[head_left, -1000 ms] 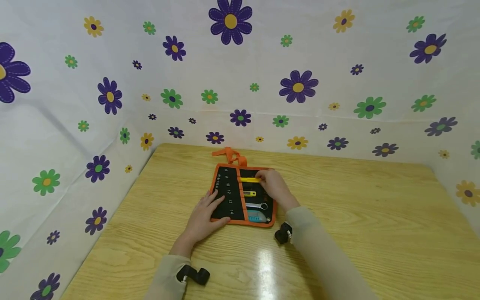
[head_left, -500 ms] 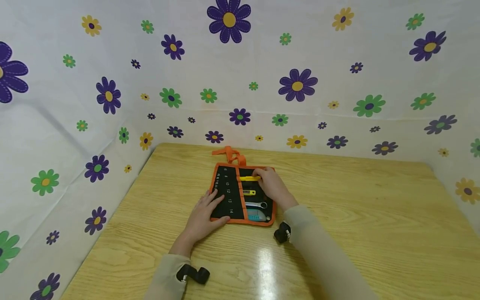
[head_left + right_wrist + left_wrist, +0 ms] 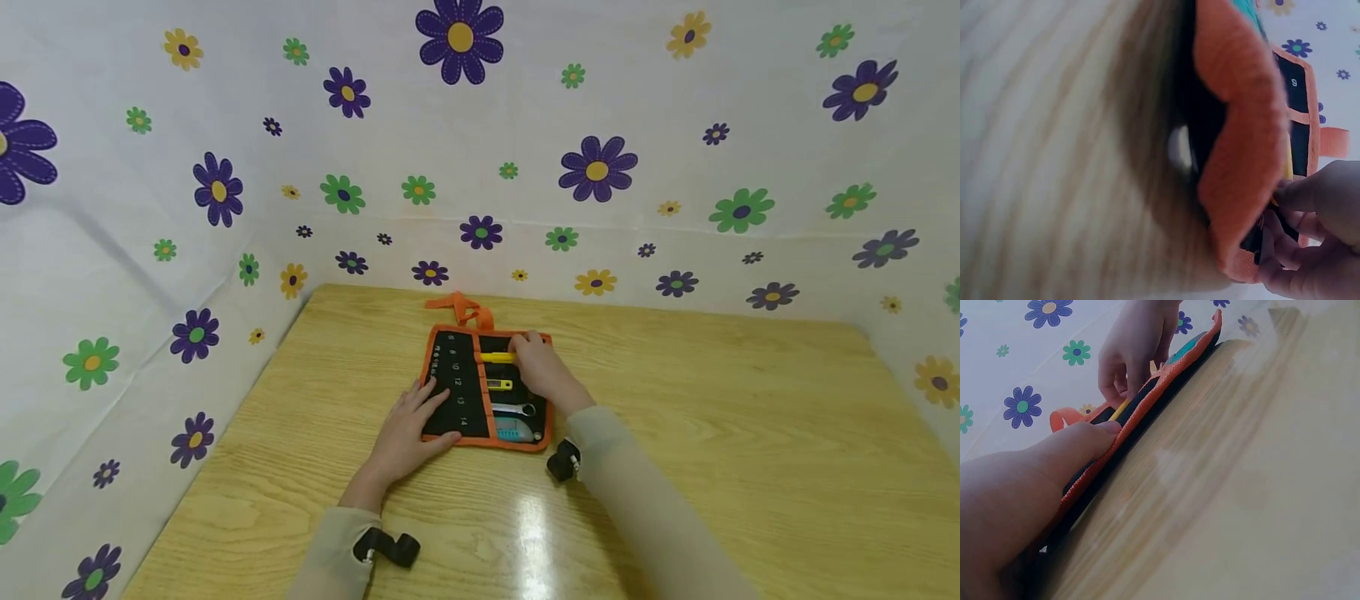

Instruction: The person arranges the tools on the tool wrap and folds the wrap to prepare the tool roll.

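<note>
A black tool pouch (image 3: 472, 408) with orange edging lies spread on the table, printed with size numbers on its left half. My left hand (image 3: 405, 433) rests on its lower left, fingers spread, thumb along the near edge. At the upper right my right hand (image 3: 546, 367) pinches the end of a slim yellow tool (image 3: 495, 357) seated in the top pocket; the fingers hide the tool's outer end. Below it, pockets hold a shorter yellow tool (image 3: 499, 385) with a dark window, a combination wrench (image 3: 516, 410) and a teal tool (image 3: 513, 430) with printed marks.
Orange straps (image 3: 461, 308) lie loose behind the pouch. The wooden table (image 3: 720, 433) extends to both sides, meeting a white flower-printed cloth (image 3: 525, 125) at the back and left. In the right wrist view the pouch's near orange edge (image 3: 1247, 125) curves up from the table.
My right hand has shifted slightly along the slim yellow tool, and a little less of the tool shows. The left hand and the pouch have stayed in place.
</note>
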{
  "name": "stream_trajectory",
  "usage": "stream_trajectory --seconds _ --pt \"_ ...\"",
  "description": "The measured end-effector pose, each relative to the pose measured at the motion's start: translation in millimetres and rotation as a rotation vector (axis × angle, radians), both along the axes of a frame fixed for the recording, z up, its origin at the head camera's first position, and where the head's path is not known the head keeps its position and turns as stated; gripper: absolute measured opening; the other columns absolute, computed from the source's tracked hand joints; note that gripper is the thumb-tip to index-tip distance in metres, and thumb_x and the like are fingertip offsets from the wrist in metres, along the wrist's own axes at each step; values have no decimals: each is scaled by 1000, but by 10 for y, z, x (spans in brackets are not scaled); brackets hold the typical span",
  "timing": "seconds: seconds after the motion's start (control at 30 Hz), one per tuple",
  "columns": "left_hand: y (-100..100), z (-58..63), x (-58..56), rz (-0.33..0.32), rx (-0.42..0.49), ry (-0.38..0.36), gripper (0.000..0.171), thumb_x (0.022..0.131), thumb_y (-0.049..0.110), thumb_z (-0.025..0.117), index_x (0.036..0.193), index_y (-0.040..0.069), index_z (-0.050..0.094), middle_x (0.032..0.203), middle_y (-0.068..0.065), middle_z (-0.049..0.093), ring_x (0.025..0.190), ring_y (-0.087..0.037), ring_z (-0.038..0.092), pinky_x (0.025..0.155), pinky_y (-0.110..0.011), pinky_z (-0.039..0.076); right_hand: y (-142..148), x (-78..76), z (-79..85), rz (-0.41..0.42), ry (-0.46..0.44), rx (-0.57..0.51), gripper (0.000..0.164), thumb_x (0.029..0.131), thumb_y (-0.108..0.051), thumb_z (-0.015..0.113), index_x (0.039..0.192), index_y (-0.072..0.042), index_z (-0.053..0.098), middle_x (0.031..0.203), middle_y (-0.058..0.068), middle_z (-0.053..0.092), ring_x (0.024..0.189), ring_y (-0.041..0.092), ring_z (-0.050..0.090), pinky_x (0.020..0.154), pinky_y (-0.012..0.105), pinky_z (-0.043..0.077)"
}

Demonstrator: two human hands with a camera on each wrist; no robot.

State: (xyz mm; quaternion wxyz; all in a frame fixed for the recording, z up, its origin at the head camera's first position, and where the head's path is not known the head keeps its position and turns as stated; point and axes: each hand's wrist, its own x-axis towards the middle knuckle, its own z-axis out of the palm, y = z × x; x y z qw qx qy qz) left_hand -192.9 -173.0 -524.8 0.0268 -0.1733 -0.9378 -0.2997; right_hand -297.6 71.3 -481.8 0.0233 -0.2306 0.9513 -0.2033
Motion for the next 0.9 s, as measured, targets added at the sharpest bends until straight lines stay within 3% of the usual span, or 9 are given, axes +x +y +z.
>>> stream_trajectory --seconds 0.43,0.63,0.8,0.9 --pt "-11 -7 1 14 -24 -40 75 86 57 62 147 18 41 156 -8 24 145 -28 9 114 -51 13 -58 -15 -9 -38 38 8 19 95 -6 59 113 -7 64 107 15 55 82 27 60 75 41 53" --pt "-6 14 -5 12 -24 -35 74 86 56 62 147 18 41 156 -8 24 145 -28 10 114 -52 14 -8 -9 -11 13 24 -68 25 95 -5 59 119 -3 64 109 18 53 81 28 59 74 40 53" --pt "1 4 -14 18 -27 -32 74 86 57 62 146 18 42 155 -8 25 144 -29 11 114 -52 14 52 94 47 50 17 -106 35 93 -1 60 128 1 57 118 22 49 92 30 58 82 41 52" --pt "-3 1 -12 26 -22 -43 74 86 57 62 146 19 43 155 -7 25 145 -28 11 114 -51 14 82 210 108 76 35 -120 34 92 -2 62 125 1 58 119 20 51 95 30 57 82 40 51"
